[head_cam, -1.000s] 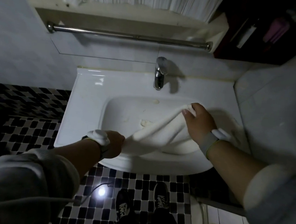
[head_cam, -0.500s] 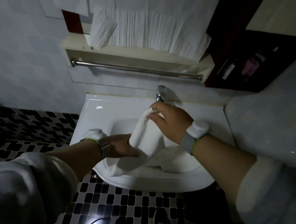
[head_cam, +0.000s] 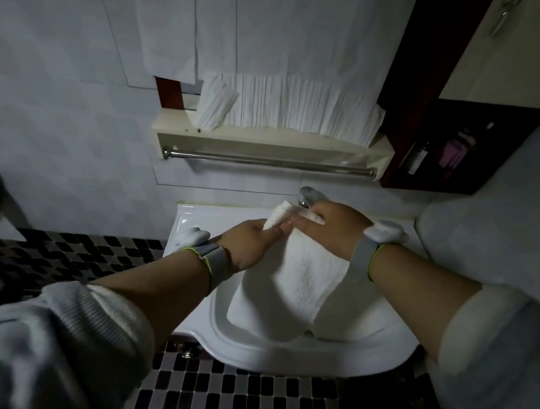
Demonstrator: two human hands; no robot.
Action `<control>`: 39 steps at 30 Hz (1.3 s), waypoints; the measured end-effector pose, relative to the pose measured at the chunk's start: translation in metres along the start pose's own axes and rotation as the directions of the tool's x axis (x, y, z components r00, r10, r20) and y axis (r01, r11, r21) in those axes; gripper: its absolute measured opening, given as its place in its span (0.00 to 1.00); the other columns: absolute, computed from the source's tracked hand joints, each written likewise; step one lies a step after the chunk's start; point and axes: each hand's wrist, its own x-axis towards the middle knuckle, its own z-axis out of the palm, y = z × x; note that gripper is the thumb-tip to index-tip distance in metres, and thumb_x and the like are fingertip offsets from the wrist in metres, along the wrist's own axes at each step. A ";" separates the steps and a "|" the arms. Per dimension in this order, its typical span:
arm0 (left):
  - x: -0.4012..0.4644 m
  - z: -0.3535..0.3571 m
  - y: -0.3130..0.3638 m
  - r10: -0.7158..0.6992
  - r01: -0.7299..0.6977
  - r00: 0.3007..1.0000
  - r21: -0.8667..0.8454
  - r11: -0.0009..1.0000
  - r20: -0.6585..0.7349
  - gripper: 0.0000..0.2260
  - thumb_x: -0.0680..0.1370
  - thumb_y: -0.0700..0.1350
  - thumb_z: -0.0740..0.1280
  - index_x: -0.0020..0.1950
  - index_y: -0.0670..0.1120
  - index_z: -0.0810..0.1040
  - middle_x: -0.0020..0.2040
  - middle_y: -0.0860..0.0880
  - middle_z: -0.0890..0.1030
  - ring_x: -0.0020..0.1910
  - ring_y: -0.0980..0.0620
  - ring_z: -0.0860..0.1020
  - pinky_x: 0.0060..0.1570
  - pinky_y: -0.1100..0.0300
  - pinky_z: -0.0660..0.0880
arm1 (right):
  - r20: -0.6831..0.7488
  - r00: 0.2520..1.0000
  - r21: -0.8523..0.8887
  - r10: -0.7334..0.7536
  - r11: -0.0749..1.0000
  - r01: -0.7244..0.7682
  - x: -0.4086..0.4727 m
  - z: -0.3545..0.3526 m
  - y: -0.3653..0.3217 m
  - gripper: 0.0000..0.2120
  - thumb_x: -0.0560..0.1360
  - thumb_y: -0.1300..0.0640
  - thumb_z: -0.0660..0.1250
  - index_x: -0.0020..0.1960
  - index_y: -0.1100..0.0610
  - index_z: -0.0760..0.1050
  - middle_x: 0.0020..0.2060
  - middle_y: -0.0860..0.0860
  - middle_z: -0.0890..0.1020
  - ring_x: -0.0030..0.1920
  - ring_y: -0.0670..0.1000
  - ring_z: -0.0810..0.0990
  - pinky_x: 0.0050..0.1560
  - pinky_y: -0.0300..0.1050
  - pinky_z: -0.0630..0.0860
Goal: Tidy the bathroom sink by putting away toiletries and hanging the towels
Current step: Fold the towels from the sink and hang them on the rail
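Holding a towel (head_cam: 300, 281) over the sink (head_cam: 279, 352).
Left hand (head_cam: 251, 245) and right hand (head_cam: 333, 227) pinched its top edge together, their grip pressed tight, likely readying it for the rail (head_cam: 266, 162).

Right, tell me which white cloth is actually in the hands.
The white towel over the sink, pinched at its top by left hand and right hand; the pleated cloth hangs untouched.

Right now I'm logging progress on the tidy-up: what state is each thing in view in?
towel: lifted above the basin, not hung
left hand: gripping the towel's top edge
right hand: gripping the same edge
towel rail: bare
faucet: no water seen running
sink: its rim bare
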 end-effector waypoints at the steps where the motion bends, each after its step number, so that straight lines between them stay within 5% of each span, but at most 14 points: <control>1: -0.001 -0.003 0.001 0.003 -0.004 1.000 -0.041 0.999 -0.014 0.27 0.70 0.72 0.63 0.52 0.52 0.84 0.48 0.50 0.87 0.50 0.47 0.84 0.60 0.45 0.78 | -0.008 0.999 0.065 0.053 0.996 -0.053 0.000 0.000 0.003 0.31 0.70 0.28 0.60 0.38 0.58 0.73 0.31 0.47 0.72 0.31 0.50 0.74 0.33 0.44 0.66; 3: -0.001 -0.010 0.004 -0.014 0.008 0.999 -0.120 0.993 -0.047 0.27 0.69 0.71 0.65 0.53 0.52 0.84 0.48 0.51 0.87 0.50 0.47 0.85 0.60 0.45 0.79 | 0.020 0.988 0.223 0.154 0.963 -0.155 0.000 0.001 0.009 0.31 0.70 0.28 0.63 0.32 0.57 0.68 0.26 0.49 0.70 0.29 0.51 0.72 0.32 0.44 0.65; 5: -0.002 -0.015 0.006 -0.032 0.015 0.996 -0.195 0.981 -0.089 0.26 0.68 0.71 0.67 0.52 0.52 0.84 0.48 0.49 0.87 0.50 0.45 0.85 0.59 0.43 0.79 | 0.119 0.957 0.453 0.264 0.843 -0.289 0.001 0.007 0.014 0.29 0.66 0.28 0.66 0.37 0.55 0.74 0.30 0.51 0.77 0.33 0.53 0.77 0.36 0.42 0.71; 7: 0.000 -0.018 0.010 -0.052 0.014 0.990 -0.276 0.961 -0.133 0.23 0.72 0.67 0.68 0.50 0.49 0.83 0.48 0.45 0.86 0.49 0.42 0.84 0.57 0.40 0.79 | 0.289 0.896 0.734 0.338 0.522 -0.434 0.003 0.016 0.016 0.43 0.55 0.26 0.74 0.58 0.56 0.79 0.48 0.54 0.85 0.48 0.56 0.84 0.53 0.48 0.80; 9: 0.004 -0.021 0.015 -0.082 0.013 0.979 -0.344 0.939 -0.187 0.19 0.76 0.63 0.68 0.49 0.47 0.81 0.50 0.41 0.85 0.51 0.38 0.83 0.58 0.39 0.79 | 0.398 0.871 0.850 0.286 0.241 -0.468 0.007 0.024 0.020 0.54 0.47 0.28 0.79 0.68 0.51 0.73 0.57 0.53 0.84 0.54 0.57 0.84 0.58 0.60 0.79; 11: 0.009 -0.023 0.018 -0.120 0.020 0.966 -0.392 0.920 -0.230 0.22 0.74 0.64 0.68 0.49 0.45 0.81 0.49 0.40 0.85 0.51 0.38 0.83 0.58 0.38 0.78 | 0.430 0.879 0.874 0.207 0.148 -0.463 0.011 0.028 0.018 0.56 0.47 0.30 0.80 0.71 0.46 0.69 0.63 0.49 0.80 0.62 0.55 0.80 0.62 0.63 0.75; 13: 0.016 -0.023 0.021 -0.162 0.034 0.950 -0.428 0.903 -0.267 0.28 0.66 0.69 0.69 0.49 0.45 0.82 0.48 0.40 0.85 0.51 0.37 0.83 0.57 0.38 0.78 | 0.451 0.885 0.873 0.115 0.150 -0.464 0.013 0.027 0.016 0.56 0.51 0.31 0.80 0.74 0.44 0.66 0.70 0.46 0.73 0.69 0.53 0.73 0.69 0.62 0.69; 17: 0.029 -0.028 0.020 -0.207 0.050 0.930 -0.453 0.890 -0.303 0.31 0.61 0.71 0.68 0.47 0.45 0.82 0.48 0.43 0.86 0.51 0.40 0.83 0.59 0.41 0.78 | 0.428 0.903 0.886 0.041 0.177 -0.428 0.026 0.029 0.014 0.28 0.72 0.48 0.74 0.68 0.55 0.74 0.62 0.54 0.81 0.63 0.57 0.79 0.66 0.58 0.73; 20: 0.042 -0.033 0.021 -0.233 0.058 0.917 -0.471 0.880 -0.324 0.32 0.60 0.71 0.67 0.45 0.44 0.81 0.50 0.42 0.85 0.52 0.40 0.83 0.60 0.42 0.77 | 0.372 0.926 0.888 0.070 0.262 -0.377 0.039 0.028 0.013 0.42 0.58 0.42 0.81 0.68 0.55 0.74 0.62 0.54 0.81 0.64 0.58 0.78 0.67 0.62 0.72; 22: 0.046 -0.034 0.022 -0.262 0.071 0.906 -0.489 0.869 -0.333 0.34 0.59 0.72 0.68 0.48 0.43 0.81 0.52 0.42 0.85 0.54 0.40 0.82 0.61 0.43 0.77 | 0.330 0.942 0.901 0.065 0.277 -0.335 0.049 0.029 0.015 0.42 0.55 0.39 0.80 0.66 0.52 0.76 0.62 0.52 0.81 0.65 0.57 0.77 0.68 0.64 0.70; 24: 0.051 -0.034 0.022 -0.298 0.085 0.894 -0.528 0.845 -0.334 0.37 0.59 0.72 0.68 0.52 0.43 0.81 0.52 0.43 0.84 0.53 0.41 0.82 0.60 0.43 0.78 | 0.289 0.953 0.895 0.093 0.326 -0.303 0.059 0.025 0.014 0.41 0.58 0.36 0.78 0.67 0.50 0.75 0.64 0.48 0.79 0.67 0.55 0.75 0.70 0.61 0.68; 28: 0.067 -0.037 0.011 -0.379 0.130 0.860 -0.572 0.810 -0.342 0.39 0.59 0.73 0.68 0.54 0.43 0.82 0.51 0.44 0.85 0.52 0.41 0.82 0.59 0.42 0.78 | 0.274 0.953 0.875 0.132 0.378 -0.304 0.071 0.024 0.011 0.25 0.76 0.46 0.69 0.71 0.50 0.71 0.64 0.46 0.75 0.64 0.50 0.71 0.68 0.50 0.65; 34: 0.070 -0.053 0.005 -0.442 0.168 0.850 -0.647 0.744 -0.288 0.37 0.63 0.69 0.69 0.62 0.45 0.78 0.56 0.44 0.82 0.54 0.43 0.81 0.59 0.46 0.78 | 0.282 0.945 0.854 0.167 0.405 -0.326 0.091 0.040 0.001 0.25 0.75 0.44 0.69 0.70 0.51 0.73 0.65 0.48 0.77 0.66 0.55 0.74 0.69 0.59 0.69; 39: 0.096 -0.090 -0.006 -0.424 0.173 0.871 -0.653 0.738 -0.248 0.33 0.67 0.68 0.68 0.63 0.46 0.77 0.60 0.42 0.80 0.53 0.42 0.80 0.57 0.45 0.80 | 0.298 0.933 0.841 0.201 0.407 -0.356 0.123 0.047 -0.023 0.22 0.77 0.46 0.67 0.69 0.51 0.73 0.62 0.45 0.75 0.62 0.52 0.73 0.66 0.50 0.69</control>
